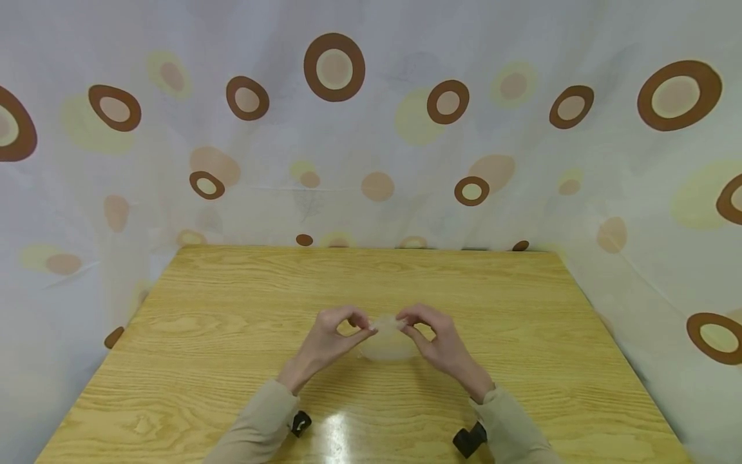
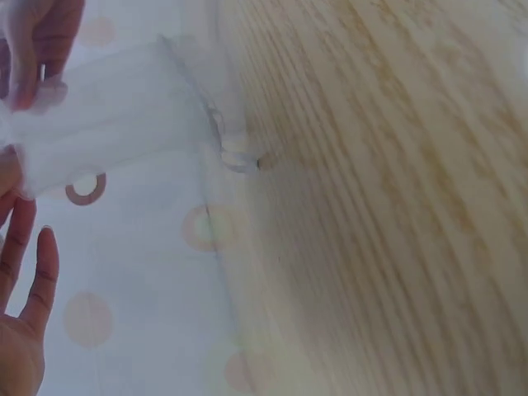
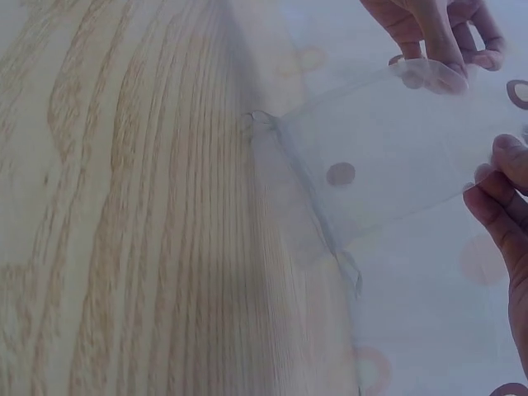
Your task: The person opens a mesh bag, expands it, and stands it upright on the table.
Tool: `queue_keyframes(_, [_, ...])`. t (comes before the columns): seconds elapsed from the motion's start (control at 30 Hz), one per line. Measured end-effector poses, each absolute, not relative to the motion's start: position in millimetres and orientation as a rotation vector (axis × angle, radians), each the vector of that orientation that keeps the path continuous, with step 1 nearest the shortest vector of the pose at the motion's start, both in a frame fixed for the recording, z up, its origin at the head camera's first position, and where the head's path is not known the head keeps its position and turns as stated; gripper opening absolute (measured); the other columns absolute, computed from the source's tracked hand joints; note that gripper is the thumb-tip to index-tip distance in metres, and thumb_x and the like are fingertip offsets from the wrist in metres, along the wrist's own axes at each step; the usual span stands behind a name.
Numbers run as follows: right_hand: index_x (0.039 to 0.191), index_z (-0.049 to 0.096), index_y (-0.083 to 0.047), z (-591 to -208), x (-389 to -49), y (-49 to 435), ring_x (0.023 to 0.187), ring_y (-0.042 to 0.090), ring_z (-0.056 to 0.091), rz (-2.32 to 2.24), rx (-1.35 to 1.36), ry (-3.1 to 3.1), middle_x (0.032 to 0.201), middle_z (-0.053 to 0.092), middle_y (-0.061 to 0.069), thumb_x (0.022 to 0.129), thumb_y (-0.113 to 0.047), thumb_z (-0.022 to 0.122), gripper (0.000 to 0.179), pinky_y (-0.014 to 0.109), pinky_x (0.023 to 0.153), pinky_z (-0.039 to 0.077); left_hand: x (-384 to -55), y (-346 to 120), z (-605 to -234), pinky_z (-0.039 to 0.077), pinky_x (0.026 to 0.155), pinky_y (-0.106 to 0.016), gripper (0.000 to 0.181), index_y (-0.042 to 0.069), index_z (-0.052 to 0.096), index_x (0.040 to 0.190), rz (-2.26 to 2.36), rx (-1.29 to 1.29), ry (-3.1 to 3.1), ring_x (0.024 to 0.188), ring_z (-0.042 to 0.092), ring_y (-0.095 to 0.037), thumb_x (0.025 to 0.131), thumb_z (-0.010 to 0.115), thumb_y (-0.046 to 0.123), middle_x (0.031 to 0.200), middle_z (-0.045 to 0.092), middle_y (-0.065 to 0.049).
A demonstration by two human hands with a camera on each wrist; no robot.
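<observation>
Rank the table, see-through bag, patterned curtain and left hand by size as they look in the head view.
1. Patterned curtain
2. Table
3. Left hand and see-through bag: too alike to rank; the bag is partly hidden.

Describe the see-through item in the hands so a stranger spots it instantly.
Find the wood-grain table, then the left hand and right hand above it. Pinched by both is a thin, whitish item. Unlike the opaque table and spotted backdrop, it lets what lies behind show through.
</observation>
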State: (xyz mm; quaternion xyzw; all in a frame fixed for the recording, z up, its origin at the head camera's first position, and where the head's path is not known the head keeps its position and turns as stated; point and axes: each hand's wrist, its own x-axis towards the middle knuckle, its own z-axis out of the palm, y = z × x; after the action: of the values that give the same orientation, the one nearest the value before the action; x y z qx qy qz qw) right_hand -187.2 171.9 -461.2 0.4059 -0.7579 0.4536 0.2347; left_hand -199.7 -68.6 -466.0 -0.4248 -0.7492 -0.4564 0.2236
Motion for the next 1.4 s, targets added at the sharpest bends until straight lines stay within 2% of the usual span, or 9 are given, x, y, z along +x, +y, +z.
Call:
queue_keyframes(0.13, [0.11, 0.066, -0.001, -462, -189, 176, 0.075, 0.017, 0.067, 1.252, 1.139, -2.095, 0.086, 0.068, 0.01, 0.08, 0.016, 0.073, 0.035, 0.028, 0.076, 0.061, -200, -71, -462, 0.06, 0.069, -0.026, 0.017, 0.009, 0.071, 0.087, -1.192, -1.221, -2.099, 0.074, 0.07, -0.011, 0.079, 0.083, 0.002, 0.082, 0.075, -0.002])
queue_keyframes(0.3, [0.105, 0.068, -0.004, -459, -190, 179, 0.077, 0.016, 0.067, 1.253, 1.191, -2.096, 0.087, 0.069, 0.008, 0.08, 0.016, 0.073, 0.032, 0.021, 0.077, 0.059, -201, -73, -459, 0.056, 0.07, -0.017, 0.012, 0.009, 0.078, 0.087, -1.086, -1.261, -2.092, 0.075, 0.069, -0.01, 0.078, 0.084, 0.006, 0.083, 0.076, -0.001])
queue_keyframes(0.53, [0.098, 0.074, -0.004, -454, -192, 180, 0.073, 0.017, 0.067, 1.167, 1.318, -2.036, 0.084, 0.072, 0.013, 0.076, 0.02, 0.073, 0.033, 0.019, 0.069, 0.055, -202, -76, -459, 0.052, 0.069, -0.012, 0.009, 0.011, 0.08, 0.088, -0.889, -1.332, -2.09, 0.077, 0.066, -0.01, 0.08, 0.082, 0.009, 0.085, 0.075, 0.002])
queue_keyframes(0.73, [0.096, 0.075, -0.003, -453, -191, 181, 0.073, 0.02, 0.067, 1.106, 1.338, -2.077, 0.085, 0.071, 0.011, 0.078, 0.02, 0.071, 0.03, 0.015, 0.069, 0.054, -203, -78, -459, 0.051, 0.068, -0.013, 0.008, 0.013, 0.079, 0.092, -0.738, -1.369, -2.085, 0.078, 0.064, -0.009, 0.085, 0.078, 0.009, 0.089, 0.072, 0.003])
queue_keyframes(0.9, [0.098, 0.074, -0.002, -454, -193, 183, 0.077, 0.017, 0.066, 0.991, 1.377, -2.07, 0.089, 0.07, 0.01, 0.089, 0.013, 0.066, 0.019, 0.015, 0.071, 0.053, -201, -80, -456, 0.051, 0.069, -0.016, 0.011, 0.015, 0.079, 0.094, -0.621, -1.385, -2.148, 0.082, 0.062, -0.009, 0.086, 0.078, 0.007, 0.092, 0.07, 0.004])
queue_keyframes(1.0, [0.099, 0.074, -0.002, -454, -194, 184, 0.079, 0.018, 0.066, 0.924, 1.395, -2.068, 0.09, 0.069, 0.009, 0.093, 0.009, 0.062, 0.017, 0.015, 0.073, 0.053, -198, -81, -452, 0.054, 0.075, -0.019, 0.015, 0.017, 0.079, 0.096, -0.496, -1.386, -2.206, 0.088, 0.063, -0.01, 0.086, 0.078, 0.006, 0.095, 0.07, 0.004])
queue_keyframes(1.1, [0.099, 0.074, -0.002, -454, -194, 184, 0.08, 0.018, 0.065, 0.884, 1.397, -2.082, 0.091, 0.068, 0.008, 0.093, 0.011, 0.062, 0.018, 0.016, 0.074, 0.054, -195, -80, -448, 0.056, 0.08, -0.022, 0.019, 0.02, 0.079, 0.098, -0.353, -1.379, -2.256, 0.094, 0.063, -0.01, 0.087, 0.077, 0.005, 0.098, 0.068, 0.005])
queue_keyframes(1.3, [0.098, 0.074, -0.002, -455, -194, 185, 0.08, 0.018, 0.065, 0.871, 1.377, -2.109, 0.092, 0.068, 0.006, 0.081, 0.021, 0.068, 0.029, 0.015, 0.075, 0.053, -191, -79, -444, 0.057, 0.082, -0.026, 0.025, 0.024, 0.077, 0.103, -0.179, -1.371, -2.351, 0.099, 0.061, -0.011, 0.089, 0.074, 0.003, 0.101, 0.066, 0.007])
queue_keyframes(1.4, [0.098, 0.074, -0.002, -456, -194, 185, 0.08, 0.017, 0.065, 0.881, 1.378, -2.097, 0.092, 0.068, 0.007, 0.085, 0.018, 0.067, 0.025, 0.015, 0.075, 0.053, -189, -80, -442, 0.057, 0.083, -0.028, 0.027, 0.026, 0.077, 0.106, -0.117, -1.369, -2.405, 0.102, 0.059, -0.011, 0.091, 0.072, 0.004, 0.103, 0.065, 0.008])
